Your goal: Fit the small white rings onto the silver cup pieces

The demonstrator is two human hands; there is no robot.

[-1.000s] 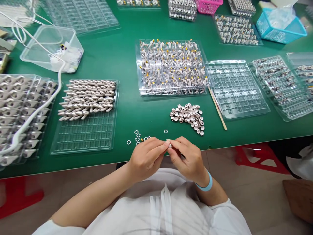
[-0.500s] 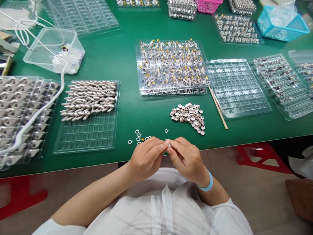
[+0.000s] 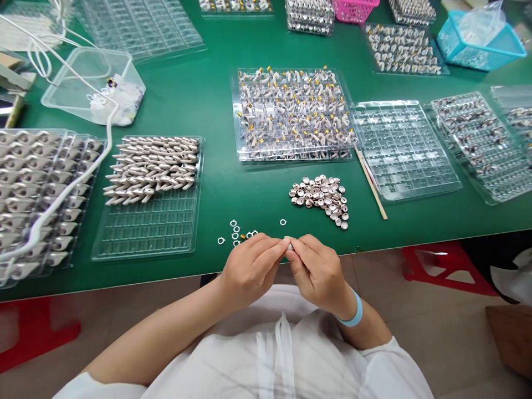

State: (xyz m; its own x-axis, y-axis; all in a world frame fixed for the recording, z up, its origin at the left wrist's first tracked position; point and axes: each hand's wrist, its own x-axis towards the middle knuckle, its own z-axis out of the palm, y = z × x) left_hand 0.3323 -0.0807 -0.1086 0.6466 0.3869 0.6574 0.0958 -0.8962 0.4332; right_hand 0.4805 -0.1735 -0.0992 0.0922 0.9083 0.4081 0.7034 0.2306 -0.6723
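My left hand [image 3: 249, 269] and my right hand [image 3: 318, 271] meet fingertip to fingertip at the near edge of the green table [image 3: 216, 105]. Both are pinched on one tiny pale part [image 3: 289, 246] between them; its shape is mostly hidden by the fingers. Several small white rings [image 3: 235, 230] lie on the table just beyond my left hand, and one lone ring [image 3: 282, 222] lies ahead of the fingertips. A heap of small silvery caps [image 3: 320, 197] sits a little farther, ahead of my right hand.
A half-filled clear tray of beige parts [image 3: 149, 169] lies to the left, a full tray [image 3: 291, 113] ahead, an empty tray [image 3: 405, 147] to the right with a wooden stick [image 3: 371, 183] beside it. More trays, a clear tub [image 3: 93, 83] and blue [image 3: 480, 41] and pink [image 3: 353, 10] baskets stand farther back.
Both hands stay pinched together at the table edge with only slight finger shifts. The view has tilted a little.
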